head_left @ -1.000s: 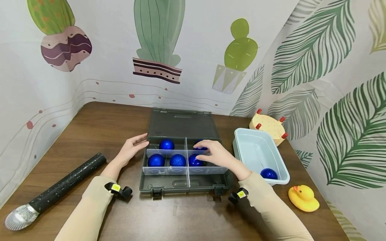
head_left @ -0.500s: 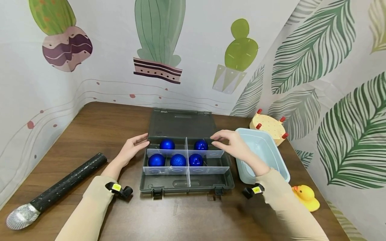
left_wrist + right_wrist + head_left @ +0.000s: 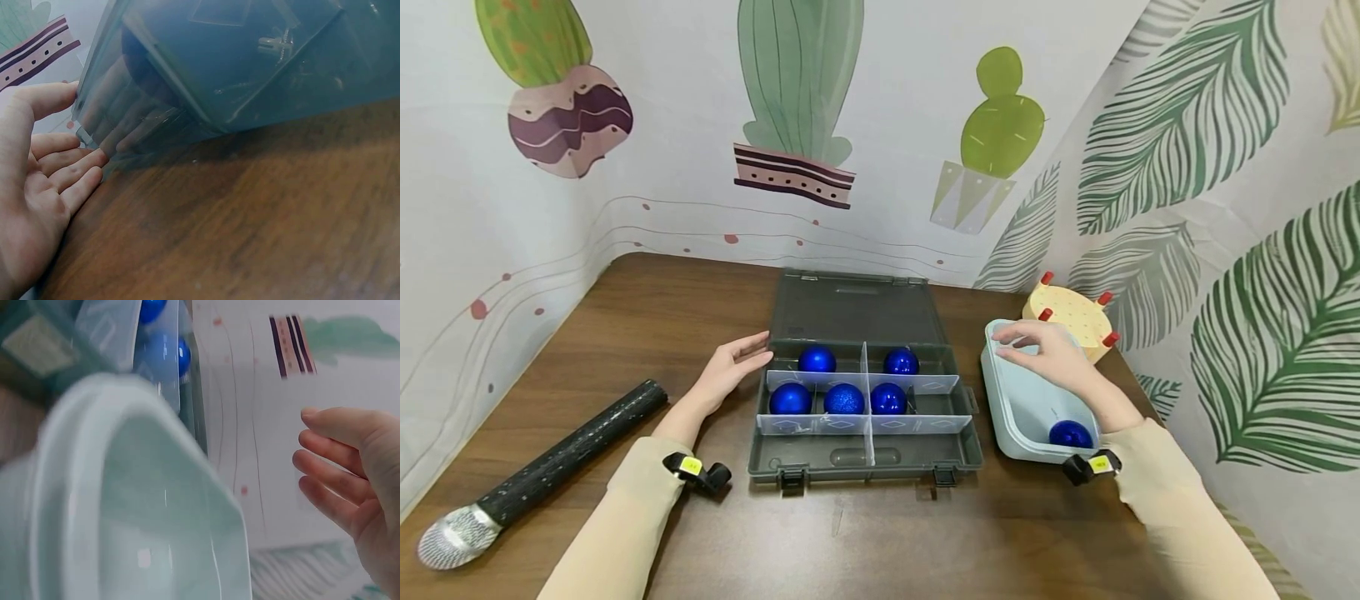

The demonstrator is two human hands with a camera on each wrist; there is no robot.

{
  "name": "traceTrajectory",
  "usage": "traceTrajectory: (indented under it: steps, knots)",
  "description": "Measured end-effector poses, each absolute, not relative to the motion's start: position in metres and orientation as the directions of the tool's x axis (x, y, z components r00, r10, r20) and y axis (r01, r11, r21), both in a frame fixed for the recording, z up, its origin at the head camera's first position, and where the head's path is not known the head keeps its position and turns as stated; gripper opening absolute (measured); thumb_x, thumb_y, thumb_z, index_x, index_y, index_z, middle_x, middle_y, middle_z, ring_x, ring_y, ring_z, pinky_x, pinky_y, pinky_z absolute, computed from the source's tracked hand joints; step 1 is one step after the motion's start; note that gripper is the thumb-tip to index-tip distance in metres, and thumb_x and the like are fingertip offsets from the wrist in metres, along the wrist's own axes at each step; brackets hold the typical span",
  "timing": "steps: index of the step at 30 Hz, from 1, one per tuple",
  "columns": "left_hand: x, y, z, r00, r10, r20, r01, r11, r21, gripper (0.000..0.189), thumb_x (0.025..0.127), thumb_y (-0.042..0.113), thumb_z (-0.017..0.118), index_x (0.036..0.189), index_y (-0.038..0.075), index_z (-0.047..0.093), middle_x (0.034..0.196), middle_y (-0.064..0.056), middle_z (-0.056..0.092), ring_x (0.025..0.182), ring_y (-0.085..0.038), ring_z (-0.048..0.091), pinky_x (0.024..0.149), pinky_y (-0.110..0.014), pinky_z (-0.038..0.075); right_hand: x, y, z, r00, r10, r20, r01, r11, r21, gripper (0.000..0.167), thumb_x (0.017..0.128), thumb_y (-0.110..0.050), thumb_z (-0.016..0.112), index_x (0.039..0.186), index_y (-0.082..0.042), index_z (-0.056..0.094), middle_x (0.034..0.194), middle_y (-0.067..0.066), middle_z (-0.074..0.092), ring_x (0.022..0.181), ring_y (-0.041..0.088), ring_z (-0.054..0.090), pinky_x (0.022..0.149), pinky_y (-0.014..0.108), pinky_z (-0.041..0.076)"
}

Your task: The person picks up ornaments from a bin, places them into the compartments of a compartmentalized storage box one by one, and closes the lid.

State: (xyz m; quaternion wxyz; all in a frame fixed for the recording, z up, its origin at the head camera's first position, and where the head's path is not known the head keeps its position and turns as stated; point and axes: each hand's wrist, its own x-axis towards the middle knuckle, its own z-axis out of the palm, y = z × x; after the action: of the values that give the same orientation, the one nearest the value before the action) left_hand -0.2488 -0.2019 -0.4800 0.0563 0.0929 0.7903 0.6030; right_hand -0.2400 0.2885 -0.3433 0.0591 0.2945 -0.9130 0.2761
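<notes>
Since the earlier frames, we see the right hand [image 3: 1051, 358] shifted from the box [image 3: 808, 451] to above the pale blue basin [image 3: 1030, 400], its fingers loosely bent, thumb apart; behind everything we have a printed backdrop [image 3: 662, 125], and below it the brown table [image 3: 775, 550]; on that we find the box, its dark lid [image 3: 857, 310] lying open at the back; just right of it we see the basin, and to its left, well apart, a black microphone [image 3: 557, 462] with a silver head; we see the left hand [image 3: 722, 375], fingers outstretched and relaxed, tips at the box's left wall; beyond the basin we note a yellow round piece [image 3: 1062, 308] with red pegs; smallest are the blue balls [image 3: 842, 399]; we count two in the box's back row, one each side, and three in its middle row, two left of centre, one right; a sixth ball [image 3: 1070, 434] lies in the basin's near end.
</notes>
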Motion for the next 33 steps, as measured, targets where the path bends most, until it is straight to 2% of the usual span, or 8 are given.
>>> traceTrajectory:
  steps: [7,15,19,24,33]
  knots:
    - [-0.249,-0.202,-0.480,-0.976,0.216,0.019,0.074,0.251,0.965,0.060,0.100,0.022,0.057,0.150,-0.001,0.035,0.152,-0.024,0.038,0.138,-0.038,0.042,0.113,-0.050,0.032,-0.242,0.321,-0.346,-0.869,-0.477,0.128,-0.480,0.753,-0.450,0.025,0.087,-0.010,0.073,0.108,0.002,0.070,0.103,0.016,0.072,0.093,0.031,0.068,0.083,0.049,0.057]
    - [-0.248,-0.203,-0.478,-0.976,0.217,0.015,0.071,0.254,0.965,0.061,0.100,0.023,0.057,0.151,-0.001,0.034,0.152,-0.024,0.038,0.139,-0.038,0.041,0.113,-0.051,0.031,-0.238,0.340,-0.352,-0.868,-0.494,-0.055,-0.426,0.796,-0.430,0.039,0.085,-0.019,0.076,0.115,0.004,0.066,0.113,0.019,0.068,0.100,0.034,0.065,0.085,0.050,0.056]
    - [-0.248,-0.201,-0.479,-0.975,0.222,0.018,0.076,0.254,0.964,0.061,0.100,0.024,0.057,0.151,-0.001,0.033,0.152,-0.025,0.038,0.138,-0.038,0.041,0.112,-0.051,0.032,-0.235,0.349,-0.355,-0.837,-0.507,-0.207,-0.382,0.811,-0.444,0.051,0.085,-0.021,0.077,0.122,0.008,0.059,0.121,0.024,0.064,0.108,0.040,0.062,0.089,0.051,0.054]
    - [-0.248,-0.200,-0.480,-0.975,0.220,0.017,0.073,0.250,0.965,0.061,0.100,0.023,0.057,0.150,-0.001,0.034,0.151,-0.025,0.039,0.139,-0.039,0.040,0.112,-0.051,0.032,-0.232,0.356,-0.358,-0.762,-0.533,-0.367,-0.339,0.812,-0.475,0.062,0.085,-0.023,0.076,0.130,0.012,0.052,0.130,0.029,0.056,0.116,0.046,0.056,0.097,0.058,0.047]
    - [-0.249,-0.202,-0.480,-0.976,0.219,0.019,0.075,0.246,0.966,0.061,0.099,0.023,0.058,0.150,-0.002,0.034,0.151,-0.025,0.038,0.139,-0.039,0.040,0.113,-0.051,0.032,-0.232,0.361,-0.362,-0.716,-0.543,-0.439,-0.313,0.812,-0.493,0.064,0.083,-0.021,0.077,0.131,0.012,0.051,0.132,0.031,0.053,0.119,0.050,0.052,0.099,0.061,0.044]
